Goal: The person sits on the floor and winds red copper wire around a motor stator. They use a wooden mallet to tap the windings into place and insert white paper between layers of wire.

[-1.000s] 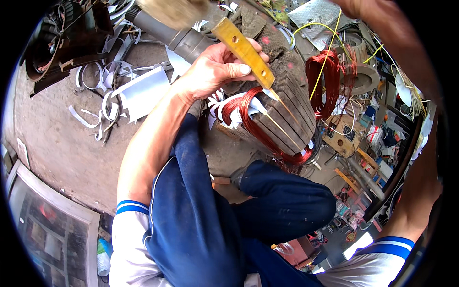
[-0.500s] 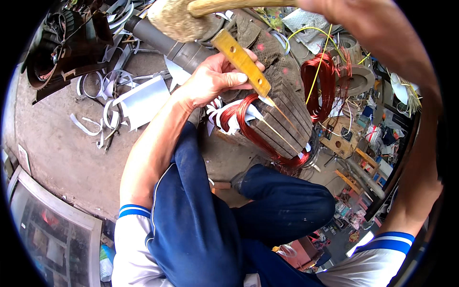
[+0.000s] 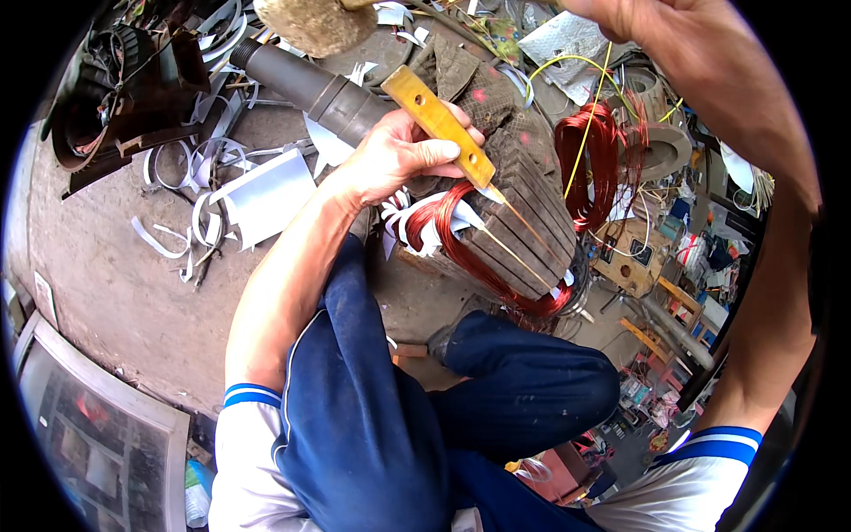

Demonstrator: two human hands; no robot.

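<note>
Mallet with a pale, worn, rounded head (image 3: 315, 25) hangs at the upper edge, apart from the left hand (image 3: 401, 157), which pinches a flat yellow bar with two holes (image 3: 439, 124) between thumb and fingers. Bar slants over a grey-brown slotted block (image 3: 525, 229), lower end at a slot, near looped red wire (image 3: 443, 232); right hand (image 3: 640, 19), partly cut off above, grips the mallet's handle.

A cluttered workshop, shown by the slotted core (image 3: 532, 191) wound with red-brown wire (image 3: 483, 270) just right of the left hand (image 3: 399, 155), 1 wire bundle (image 3: 587, 173) farther right, cut white sheets (image 3: 270, 204) strewn on the floor (image 3: 115, 266) to its left, a dark metal housing (image 3: 168, 71) past them and 1 mallet (image 3: 319, 25) beyond the hand
</note>
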